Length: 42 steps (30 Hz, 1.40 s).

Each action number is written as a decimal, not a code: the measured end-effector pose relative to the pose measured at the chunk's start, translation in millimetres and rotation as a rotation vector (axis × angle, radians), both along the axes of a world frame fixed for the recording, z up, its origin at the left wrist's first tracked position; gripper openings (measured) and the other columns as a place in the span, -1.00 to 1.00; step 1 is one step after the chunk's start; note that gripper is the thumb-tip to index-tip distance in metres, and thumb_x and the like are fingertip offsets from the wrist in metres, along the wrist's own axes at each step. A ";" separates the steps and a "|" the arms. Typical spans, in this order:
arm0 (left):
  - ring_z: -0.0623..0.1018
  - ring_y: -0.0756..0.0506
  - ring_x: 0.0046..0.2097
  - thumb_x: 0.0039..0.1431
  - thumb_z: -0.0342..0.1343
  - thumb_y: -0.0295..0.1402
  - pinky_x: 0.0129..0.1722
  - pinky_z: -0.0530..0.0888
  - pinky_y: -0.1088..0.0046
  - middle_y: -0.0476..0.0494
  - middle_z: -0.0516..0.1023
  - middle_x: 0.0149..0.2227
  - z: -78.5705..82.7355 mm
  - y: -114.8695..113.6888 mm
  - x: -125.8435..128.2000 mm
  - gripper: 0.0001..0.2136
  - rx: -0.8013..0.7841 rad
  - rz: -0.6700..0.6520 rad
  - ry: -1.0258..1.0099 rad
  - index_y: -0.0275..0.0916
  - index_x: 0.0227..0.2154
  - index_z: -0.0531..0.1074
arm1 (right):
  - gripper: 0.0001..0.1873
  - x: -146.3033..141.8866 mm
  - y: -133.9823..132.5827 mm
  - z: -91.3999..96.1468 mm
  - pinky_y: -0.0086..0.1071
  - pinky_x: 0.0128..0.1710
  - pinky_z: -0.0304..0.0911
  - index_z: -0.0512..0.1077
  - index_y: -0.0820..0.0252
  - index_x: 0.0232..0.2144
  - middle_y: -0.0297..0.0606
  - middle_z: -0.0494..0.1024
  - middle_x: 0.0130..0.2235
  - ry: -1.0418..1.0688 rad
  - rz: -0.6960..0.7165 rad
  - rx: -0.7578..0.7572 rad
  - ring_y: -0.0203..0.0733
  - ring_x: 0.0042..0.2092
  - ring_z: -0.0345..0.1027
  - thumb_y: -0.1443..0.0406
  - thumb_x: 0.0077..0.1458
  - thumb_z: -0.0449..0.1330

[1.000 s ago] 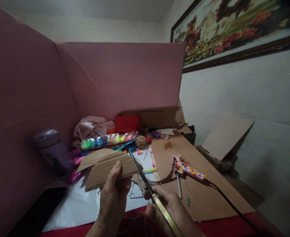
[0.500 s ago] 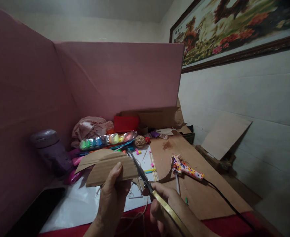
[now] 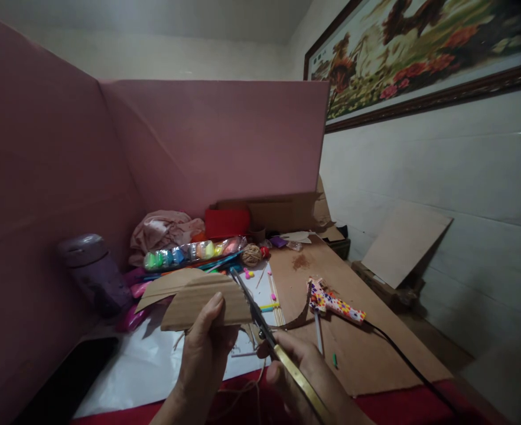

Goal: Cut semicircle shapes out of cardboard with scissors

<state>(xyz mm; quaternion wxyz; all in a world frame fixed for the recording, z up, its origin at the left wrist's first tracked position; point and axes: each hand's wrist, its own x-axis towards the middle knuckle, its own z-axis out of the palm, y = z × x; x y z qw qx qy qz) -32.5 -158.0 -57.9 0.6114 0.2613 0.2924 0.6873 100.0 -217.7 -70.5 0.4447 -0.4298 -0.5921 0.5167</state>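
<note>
My left hand [image 3: 209, 348] pinches a rounded piece of corrugated cardboard [image 3: 194, 304], thumb on top and fingers underneath. Its straight edge faces me and its curve faces away. My right hand [image 3: 305, 372] is closed round the gold-coloured handle of a pair of scissors [image 3: 263, 324]. The dark blades point up and away, lying along the right edge of the cardboard. Whether they are biting into it I cannot tell. A thin curled cardboard strip [image 3: 298, 320] extends right from near the blades. Behind the held piece, another flat cardboard piece [image 3: 156, 289] shows at the left.
A flowered glue gun [image 3: 335, 302] with a black cord lies on the brown board [image 3: 375, 354] at right. A purple bottle [image 3: 92, 274] and a black flat object [image 3: 68, 378] are at left. Packed coloured clay [image 3: 194, 252], a twine ball [image 3: 251, 255] and sticks [image 3: 276, 295] lie beyond.
The cardboard and my left hand have shifted very slightly to the right. The scissors have barely moved and stay at the cardboard's right edge.
</note>
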 end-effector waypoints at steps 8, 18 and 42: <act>0.23 0.14 -0.72 -0.04 0.17 -0.46 -0.80 0.19 0.65 0.08 0.39 -0.59 -1.6 5.7 -3.2 -0.89 0.010 -0.103 -0.089 -0.29 -0.41 0.37 | -0.39 -0.1 1.7 1.8 -0.51 -0.58 -0.06 0.34 0.27 -0.46 -0.39 0.18 -0.54 0.119 -0.044 0.029 -0.40 -0.52 -0.01 -0.20 -0.15 0.14; 0.16 0.13 -0.81 0.07 0.05 -0.41 -0.84 0.12 0.64 0.05 0.38 -0.67 -11.5 14.8 -10.5 -0.95 -0.017 -0.375 -0.195 -0.28 -0.44 0.34 | -0.35 9.9 3.7 0.8 -0.53 -0.66 -0.07 0.30 0.24 -0.37 -0.46 0.20 -0.59 0.090 -0.045 -0.079 -0.44 -0.61 -0.01 -0.23 -0.19 0.13; 0.19 0.13 -0.71 -0.05 0.14 -0.50 -0.79 0.16 0.64 0.08 0.33 -0.60 4.9 22.6 -19.2 -0.89 -0.006 -0.043 -0.134 -0.27 -0.47 0.29 | -0.61 90.3 41.1 17.8 -0.47 -0.37 0.21 0.38 0.22 -0.22 -0.28 0.48 -0.28 -0.540 -0.004 0.058 -0.23 -0.28 0.34 0.47 -0.20 0.12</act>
